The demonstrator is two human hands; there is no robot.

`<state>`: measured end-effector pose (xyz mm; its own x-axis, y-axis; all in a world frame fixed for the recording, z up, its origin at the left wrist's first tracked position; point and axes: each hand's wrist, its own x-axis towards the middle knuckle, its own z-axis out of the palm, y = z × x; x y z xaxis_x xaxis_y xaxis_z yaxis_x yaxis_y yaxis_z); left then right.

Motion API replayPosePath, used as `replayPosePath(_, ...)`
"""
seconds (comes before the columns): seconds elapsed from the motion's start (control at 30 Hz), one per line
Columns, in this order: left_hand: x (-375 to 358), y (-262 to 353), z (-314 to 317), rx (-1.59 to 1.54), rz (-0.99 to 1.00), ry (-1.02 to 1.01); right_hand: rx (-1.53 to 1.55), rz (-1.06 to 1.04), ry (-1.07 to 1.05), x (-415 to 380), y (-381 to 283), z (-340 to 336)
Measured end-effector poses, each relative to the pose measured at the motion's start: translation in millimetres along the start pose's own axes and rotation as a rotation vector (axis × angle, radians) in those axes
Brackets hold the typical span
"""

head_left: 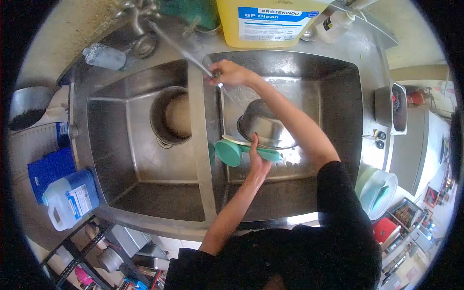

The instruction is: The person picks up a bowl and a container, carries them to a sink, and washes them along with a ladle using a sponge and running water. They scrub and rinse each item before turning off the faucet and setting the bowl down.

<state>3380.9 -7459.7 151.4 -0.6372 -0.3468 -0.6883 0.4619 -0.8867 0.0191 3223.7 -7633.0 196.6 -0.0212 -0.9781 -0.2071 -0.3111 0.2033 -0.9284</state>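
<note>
While your right hand [232, 73] was closed around the tip of the faucet spout [181, 48], you did well to aim it into the steel bowl [265, 126]. Your left hand [258, 159] gripped the bowl's near rim, just above the green scoop [232, 151], in the right sink basin [338, 111].

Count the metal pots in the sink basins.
2. One pot sits in the left basin; the other pot is in the right basin, held by the left hand. Others may be hidden.
</note>
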Motion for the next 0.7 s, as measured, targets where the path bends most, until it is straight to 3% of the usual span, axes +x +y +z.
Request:
replayPosePath(0.03, 2.9, 1.1, -1.2, -0.023, 0.011, 0.000, -0.091, -0.068, -0.100, 3.2, -3.7, -1.9)
replayPosePath(0.07, 4.5, 2.2, -3.4, -0.040, 0.006, -0.011, 0.018, -0.041, -0.134, 0.0, -4.7, -3.5)
replayPosePath(0.2, 5.5, 6.6, -0.9, -0.132, 0.002, -0.036, -0.278, -0.027, -0.152, -3.0, -14.6, -22.2)
replayPosePath(0.33, 6.5, 7.7, -6.7, -0.185, 0.023, -0.015, -0.234, 0.147, -0.246, -18.3, -52.1, -46.3)
replayPosePath(0.43, 14.6, 13.3, -27.1, -0.326, -0.047, -0.208, -0.256, 0.115, -0.245, -21.6, -62.6, -39.1)
replayPosePath(0.53, 6.0, 12.6, -8.0, -0.231, 0.014, 0.029, -0.295, 0.162, -0.181, -24.9, -64.3, -47.9)
replayPosePath(0.7, 6.8, 13.3, -18.4, -0.198, -0.012, -0.045, -0.323, 0.234, -0.191, -20.5, -56.3, -54.2)
